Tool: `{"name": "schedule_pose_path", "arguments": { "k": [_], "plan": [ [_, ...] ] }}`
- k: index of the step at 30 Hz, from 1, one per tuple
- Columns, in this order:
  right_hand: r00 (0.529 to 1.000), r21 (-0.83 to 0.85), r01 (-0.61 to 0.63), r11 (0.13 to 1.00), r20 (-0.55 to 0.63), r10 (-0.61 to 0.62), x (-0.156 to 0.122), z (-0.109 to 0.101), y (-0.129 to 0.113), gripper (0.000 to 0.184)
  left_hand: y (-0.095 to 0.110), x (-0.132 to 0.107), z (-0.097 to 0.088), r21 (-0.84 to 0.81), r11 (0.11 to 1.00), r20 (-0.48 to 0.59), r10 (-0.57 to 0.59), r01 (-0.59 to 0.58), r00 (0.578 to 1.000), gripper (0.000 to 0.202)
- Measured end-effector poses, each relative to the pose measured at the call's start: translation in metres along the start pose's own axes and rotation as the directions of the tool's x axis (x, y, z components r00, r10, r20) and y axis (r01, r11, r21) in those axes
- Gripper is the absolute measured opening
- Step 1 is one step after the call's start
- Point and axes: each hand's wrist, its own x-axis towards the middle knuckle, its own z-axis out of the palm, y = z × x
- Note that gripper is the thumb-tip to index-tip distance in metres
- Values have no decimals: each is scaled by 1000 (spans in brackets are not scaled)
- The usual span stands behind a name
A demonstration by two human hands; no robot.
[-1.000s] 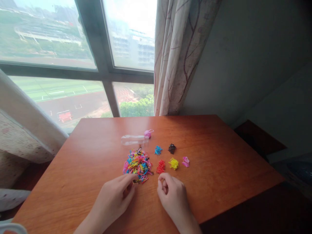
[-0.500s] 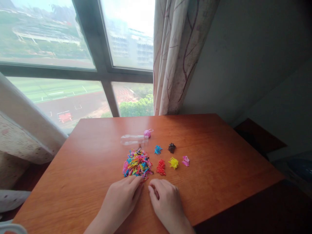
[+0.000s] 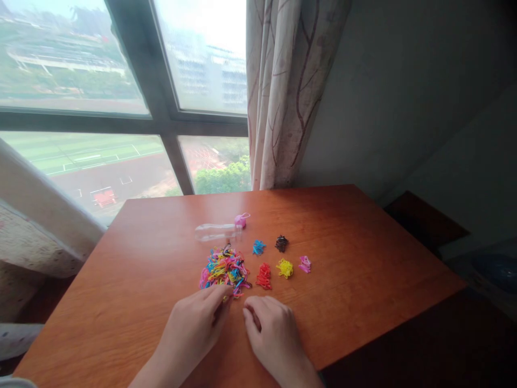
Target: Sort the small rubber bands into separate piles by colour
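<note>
A mixed pile of small coloured elastic bands (image 3: pixel 224 268) lies on the wooden table. At its near edge is my left hand (image 3: pixel 202 312), fingers bent and pressed together; whatever they hold is hidden. To the right, my right hand (image 3: pixel 272 326) is curled with thumb and forefinger meeting, and its contents cannot be made out. Just beyond it are a red heap of bands (image 3: pixel 264 276) and a yellow heap (image 3: pixel 285 268). Smaller blue (image 3: pixel 258 247), black (image 3: pixel 281 243) and pink (image 3: pixel 305 264) heaps sit apart from one another.
Behind the pile a clear plastic bottle (image 3: pixel 216 233) lies on its side, with a pink round cap (image 3: pixel 241 220) at its right end. The table (image 3: pixel 343 231) reaches back to a window and a patterned curtain (image 3: pixel 278 97). A white rim (image 3: pixel 18 383) shows at the lower left corner.
The left hand has drawn slightly back from the pile's near edge. My right hand keeps its curled shape. The whole view has shifted a little.
</note>
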Motion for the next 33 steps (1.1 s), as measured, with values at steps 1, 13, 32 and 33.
{"name": "schedule_pose_path", "arguments": {
  "k": [1,13,32,33],
  "plan": [
    [1000,5,-2,1000,-1,2,0,-1,0,12,2,5,-2,11,1000,15,5,-5,1000,21],
    [996,-13,-32,999,-85,30,-2,8,4,14,34,77,13,62,998,303,-2,-18,953,15],
    [991,-66,-116,991,-70,111,5,6,-1,27,-15,5,-17,-70,976,95,-201,208,975,14],
    [990,-94,-128,987,-65,122,7,6,-1,29,-17,-1,-17,-82,972,86,-212,219,973,15]
  ]
}}
